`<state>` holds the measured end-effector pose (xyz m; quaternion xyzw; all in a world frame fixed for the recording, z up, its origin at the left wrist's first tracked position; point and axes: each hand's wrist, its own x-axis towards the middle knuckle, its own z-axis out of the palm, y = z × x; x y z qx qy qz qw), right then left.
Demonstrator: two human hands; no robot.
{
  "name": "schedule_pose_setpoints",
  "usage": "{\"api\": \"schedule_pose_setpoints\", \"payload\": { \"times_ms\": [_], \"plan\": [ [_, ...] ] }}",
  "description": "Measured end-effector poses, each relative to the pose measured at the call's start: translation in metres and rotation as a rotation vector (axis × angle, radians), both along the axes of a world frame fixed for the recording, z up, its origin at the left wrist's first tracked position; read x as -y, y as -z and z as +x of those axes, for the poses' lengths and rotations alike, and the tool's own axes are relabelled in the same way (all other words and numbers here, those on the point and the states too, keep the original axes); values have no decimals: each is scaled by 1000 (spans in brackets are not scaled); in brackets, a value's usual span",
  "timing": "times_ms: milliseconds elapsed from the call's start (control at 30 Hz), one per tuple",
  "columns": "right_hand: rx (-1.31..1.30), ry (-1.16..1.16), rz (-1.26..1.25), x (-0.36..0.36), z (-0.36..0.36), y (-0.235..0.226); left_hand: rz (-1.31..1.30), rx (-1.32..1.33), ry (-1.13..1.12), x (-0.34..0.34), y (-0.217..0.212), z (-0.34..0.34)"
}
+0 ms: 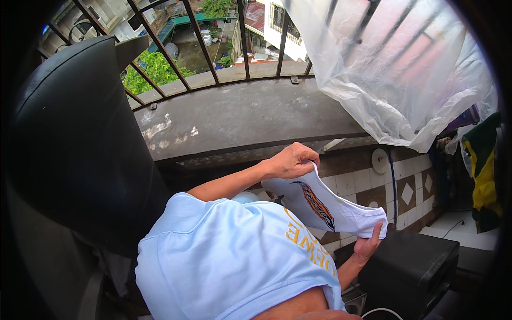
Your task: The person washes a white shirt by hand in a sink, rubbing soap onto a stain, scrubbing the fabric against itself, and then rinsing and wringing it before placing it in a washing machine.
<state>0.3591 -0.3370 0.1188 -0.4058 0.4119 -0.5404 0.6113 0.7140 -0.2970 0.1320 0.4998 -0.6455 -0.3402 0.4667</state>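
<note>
A white garment (349, 210), perhaps a sleeveless shirt, is stretched between my two hands. It carries an orange and black flame-like print and a hemmed edge; its lower part hangs out of sight behind my light blue shirt (213, 256). My left hand (293, 161) is closed on the garment's upper left corner, fingers curled around the cloth. At the other end, lower and to the right, my right hand (367, 246) pinches the opposite corner between thumb and fingers.
A black padded seat back (80, 138) rises on the left. Ahead run a grey ledge (240, 112) and metal window bars (197, 42). Clear plastic sheeting (384, 80) hangs at the upper right. A black box-shaped appliance (410, 266) stands beside my right hand; a green-yellow cloth (482, 176) hangs far right.
</note>
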Motion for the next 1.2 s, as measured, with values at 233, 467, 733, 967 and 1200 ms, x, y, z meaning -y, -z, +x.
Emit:
{"api": "schedule_pose_setpoints", "payload": {
  "times_ms": [233,467,733,967,1200],
  "plan": [
    [-327,147,-271,6,-50,-95,-278,71,22,9,-69,8],
    [-471,-60,-267,18,-15,-30,-566,440,-105,26,-11,-40],
    [-141,60,45,36,-63,-22,86,-60,81,73,16,-19],
    [-209,85,-32,35,-85,-54,154,-178,267,110,-27,-36],
    [-200,85,-92,23,-101,-82,132,-150,383,142,-35,-53]
  ]
}}
